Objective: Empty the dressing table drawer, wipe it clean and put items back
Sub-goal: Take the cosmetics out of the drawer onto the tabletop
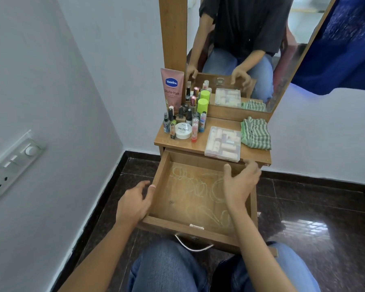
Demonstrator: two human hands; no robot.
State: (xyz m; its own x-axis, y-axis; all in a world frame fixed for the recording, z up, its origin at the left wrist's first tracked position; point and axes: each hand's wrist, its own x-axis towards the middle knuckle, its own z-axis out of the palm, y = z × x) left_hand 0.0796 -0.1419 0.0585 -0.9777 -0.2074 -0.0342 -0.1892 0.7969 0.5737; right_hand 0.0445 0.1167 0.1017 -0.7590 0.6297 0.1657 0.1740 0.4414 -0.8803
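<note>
Take the open drawer as the middle of the dial. The tall wood-framed mirror (251,28) stands far out at twelve, above the small brown wooden dressing table (198,142), whose top sits just past the drawer's back edge.

The shallow wooden drawer (177,225) is pulled right out over the person's knees, with its curved metal handle (193,246) at six. Nothing lies inside it; its floor shows only pale ring marks and smears.

At one, on the table top, lies a crumpled green-and-white striped cloth (255,133). Touching its left side is a clear, flat plastic box of small tubes (223,143). At eleven stands a pink Vaseline tube (171,89) behind a huddle of small bottles and a round white nail-polish tub (183,130).

The left hand (133,204) is at nine, fingers loose and spread, grasping nothing, thumb at the drawer's left wall. The right hand (239,182) hovers at two over the drawer, fingers slack and slightly bent, empty as far as the blur allows.

The emptying looks finished. Judging by the marks and the idle cloth, the wiping is not yet done, and the items must go back after it.
</note>
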